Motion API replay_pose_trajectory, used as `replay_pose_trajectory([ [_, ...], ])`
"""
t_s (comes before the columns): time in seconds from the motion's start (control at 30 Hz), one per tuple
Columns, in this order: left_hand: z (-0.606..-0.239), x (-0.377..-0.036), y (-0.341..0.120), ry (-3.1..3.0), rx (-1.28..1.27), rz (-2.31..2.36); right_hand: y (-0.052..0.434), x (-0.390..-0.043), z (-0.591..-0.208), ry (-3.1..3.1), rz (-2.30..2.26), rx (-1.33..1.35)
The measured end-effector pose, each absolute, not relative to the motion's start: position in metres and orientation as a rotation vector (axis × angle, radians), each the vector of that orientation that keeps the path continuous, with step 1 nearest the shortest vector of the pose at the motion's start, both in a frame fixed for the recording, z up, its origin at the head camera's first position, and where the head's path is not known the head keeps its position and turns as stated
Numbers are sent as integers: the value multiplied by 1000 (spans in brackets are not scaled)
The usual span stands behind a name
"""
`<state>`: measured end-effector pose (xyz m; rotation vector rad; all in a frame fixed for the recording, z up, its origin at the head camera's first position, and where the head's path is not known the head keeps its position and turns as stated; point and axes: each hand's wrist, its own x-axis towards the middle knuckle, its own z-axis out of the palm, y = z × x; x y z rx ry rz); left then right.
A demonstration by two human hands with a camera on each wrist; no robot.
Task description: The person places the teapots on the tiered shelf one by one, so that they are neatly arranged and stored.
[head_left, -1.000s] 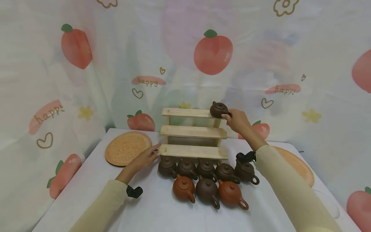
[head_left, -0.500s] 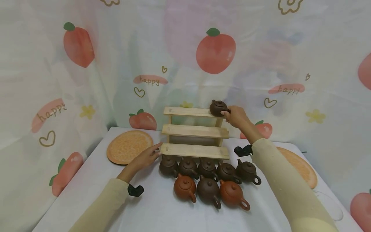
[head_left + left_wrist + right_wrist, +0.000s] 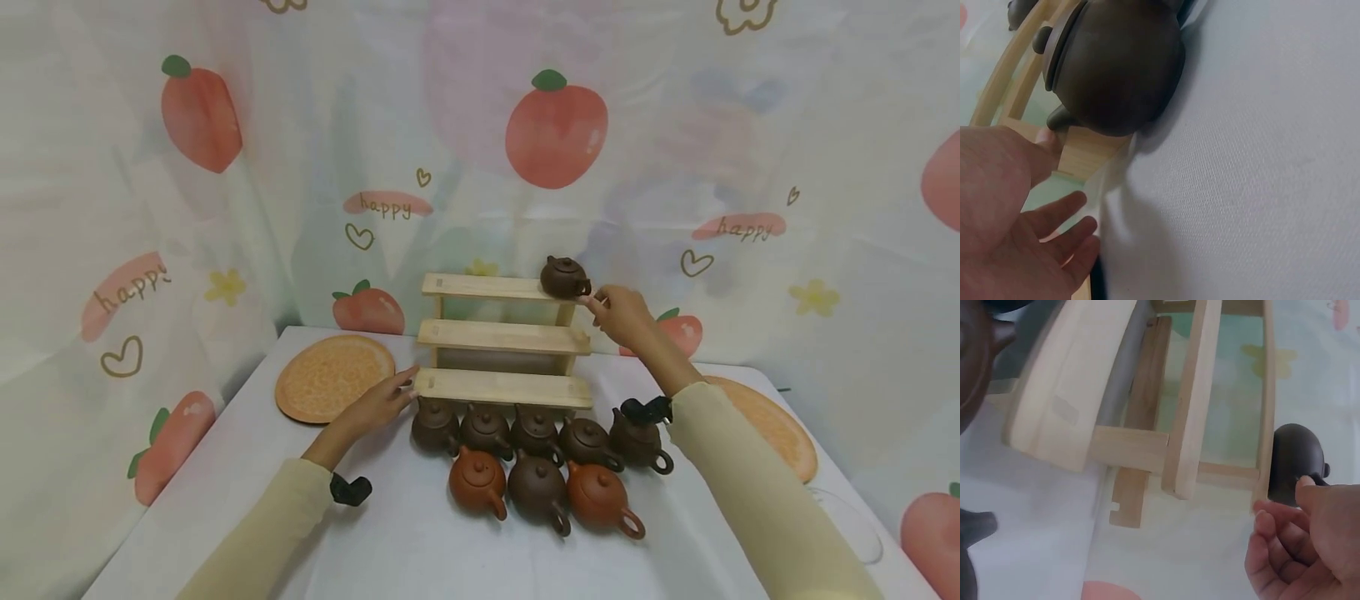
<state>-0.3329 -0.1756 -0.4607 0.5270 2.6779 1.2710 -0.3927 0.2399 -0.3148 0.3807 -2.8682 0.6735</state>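
One wooden rack (image 3: 504, 336) had three shelves (image 3: 503, 387). Nine teapots (image 3: 564, 279) were visible: one on the rack's top shelf, a row of five dark ones (image 3: 536, 432) just in front of the rack, and three farther out before it, one dark (image 3: 537, 485) and two reddish (image 3: 477, 481). Two round mats (image 3: 333, 379) flanked the rack, one per side, as did one left hand (image 3: 377, 404) and one right hand (image 3: 618, 315).

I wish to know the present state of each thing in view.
Wooden stand: upright.
Top teapot: upright, lid on.
Five back teapots: upright; visible lids on, rightmost lid hidden.
Dark front teapot: upright, lid on.
Two reddish teapots: upright, lids on.
Left mat: lying flat.
Right mat: flat, partly hidden.
Left hand: fingers extended near the stand.
Right hand: beside top teapot's handle, fingers loosely curled.
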Motion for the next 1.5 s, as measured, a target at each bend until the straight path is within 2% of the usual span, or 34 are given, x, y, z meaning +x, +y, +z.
replay_pose_trajectory([
  [0.47, -457, -331, -171, 2688, 542, 1239, 280, -313, -352, -2907, 596, 453],
  [0.67, -456, -330, -175, 2692, 535, 1244, 289, -282, -375, -3065, 396, 331],
  [0.87, -461, -331, -174, 2657, 527, 1288, 303, -255, -386, -3162, 454, 173],
  [1.03, -463, -331, -174, 2650, 501, 1299, 310, -240, -401, -3213, 451, 112],
  [1.5, -463, -329, -173, 2680, 512, 1280, 318, -229, -433, -3135, 430, 242],
])
